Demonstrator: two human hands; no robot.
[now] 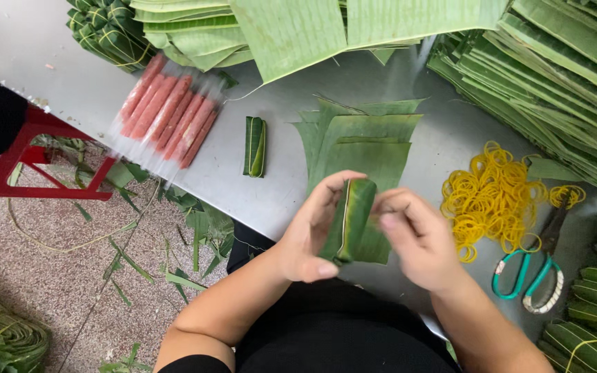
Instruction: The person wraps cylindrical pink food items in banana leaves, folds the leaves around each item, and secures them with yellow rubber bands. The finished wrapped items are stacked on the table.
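We see the left hand (310, 238) and right hand (414, 238) both clenched on a leaf-wrapped parcel (351, 220), held above the table (271, 186) edge. Yellow rubber bands (488, 197) lie at three o'clock, cut leaves (361, 141) at twelve.

L hand (310, 231) & R hand (416, 238) grip leaf-wrapped roll (349, 220) w/ a yellow band over steel table (443, 138).
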